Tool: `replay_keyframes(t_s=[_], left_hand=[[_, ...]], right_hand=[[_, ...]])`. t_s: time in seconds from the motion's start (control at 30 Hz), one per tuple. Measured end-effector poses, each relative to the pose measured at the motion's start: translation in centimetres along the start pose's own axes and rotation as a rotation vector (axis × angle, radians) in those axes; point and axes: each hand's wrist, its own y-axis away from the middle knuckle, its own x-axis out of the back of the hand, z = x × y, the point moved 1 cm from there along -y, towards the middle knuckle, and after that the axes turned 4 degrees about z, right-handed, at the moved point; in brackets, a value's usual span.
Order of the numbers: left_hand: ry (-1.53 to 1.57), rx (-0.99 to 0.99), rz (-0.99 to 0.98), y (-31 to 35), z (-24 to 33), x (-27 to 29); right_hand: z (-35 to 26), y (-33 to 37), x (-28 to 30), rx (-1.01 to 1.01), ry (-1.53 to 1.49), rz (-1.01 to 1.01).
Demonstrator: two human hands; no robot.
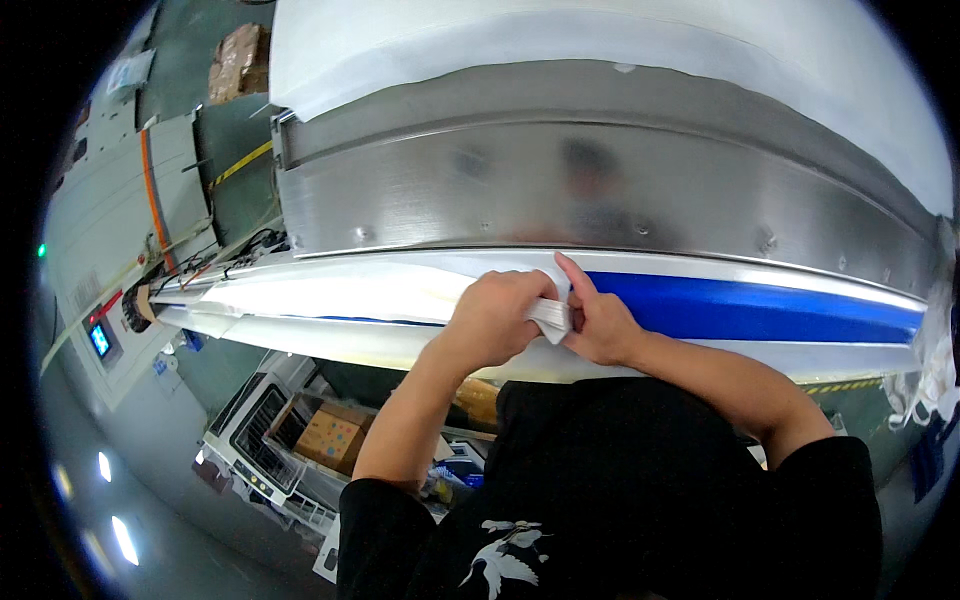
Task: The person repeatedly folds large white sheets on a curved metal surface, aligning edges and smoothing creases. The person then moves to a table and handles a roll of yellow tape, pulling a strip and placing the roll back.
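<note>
Centrally, the left hand [488, 318] was curled closed around a folded bunch of white fabric [554, 320], whose end jutted out between the two hands, just left of a long blue strip [750, 307]. Right beside it, the right hand [606, 328] had most of its fingers bent and one digit raised, though whether it gripped the fabric could not be told. White material [345, 290] stretched leftward, and a metal panel [560, 190] lay beyond both hands.
</note>
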Motion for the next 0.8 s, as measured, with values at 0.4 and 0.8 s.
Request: replay_keyframes(t_s=[0.4,0.8], left_hand=[[-0.032,-0.079,0.004,1.9,0.4,0.0],[0.034,-0.163,0.116,2.8,1.4,-1.1]], right_hand=[[-3.5,-6.7,4.0,0.068,-1.001,-0.271],[-2.0,-7.3,-4.4,-0.444,-1.191,-0.635]])
